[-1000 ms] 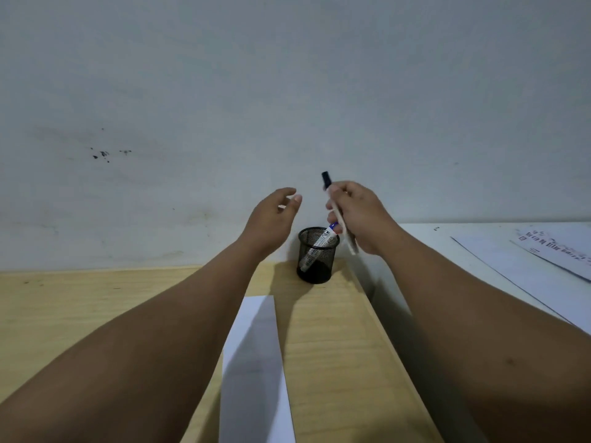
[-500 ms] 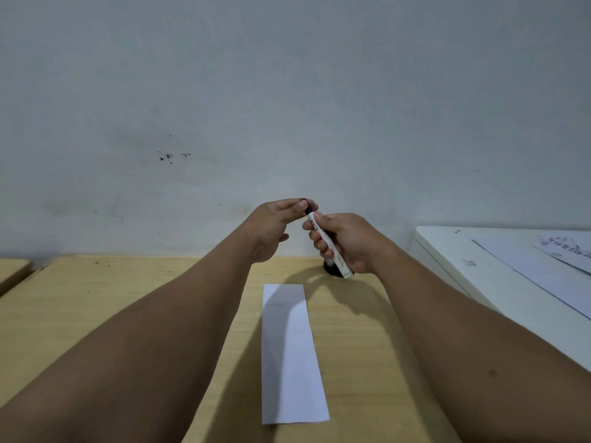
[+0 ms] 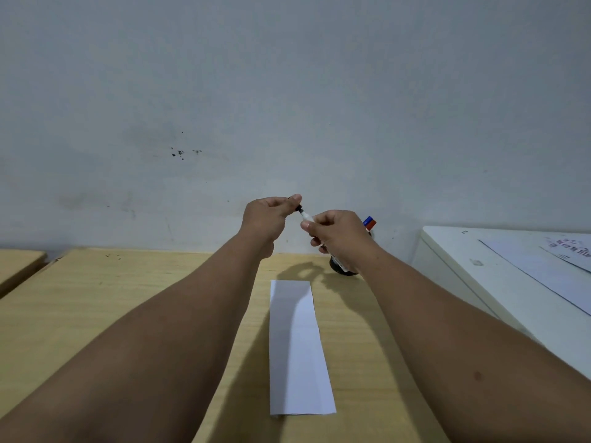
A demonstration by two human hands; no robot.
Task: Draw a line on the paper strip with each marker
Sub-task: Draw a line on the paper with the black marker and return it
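Note:
A blank white paper strip (image 3: pixel 297 346) lies lengthwise on the wooden table (image 3: pixel 96 298). Above its far end, my right hand (image 3: pixel 335 233) grips a white marker (image 3: pixel 306 216) whose black tip points up and left. My left hand (image 3: pixel 268 215) is pinched on the marker's black cap (image 3: pixel 292 197), which sits just off the tip. Behind my right hand stands a black mesh pen cup (image 3: pixel 343 270), mostly hidden. A second marker with a blue and red end (image 3: pixel 370 222) sticks out of the cup.
A white desk (image 3: pixel 499 282) adjoins the wooden table on the right and carries printed sheets (image 3: pixel 550 266). A grey wall (image 3: pixel 287 107) rises right behind the table. Another wooden surface (image 3: pixel 17 263) shows at the far left.
My hands met over the strip's far end and my left fingers took hold of the cap. The cap has now come off the marker's tip. The camera view has tilted down.

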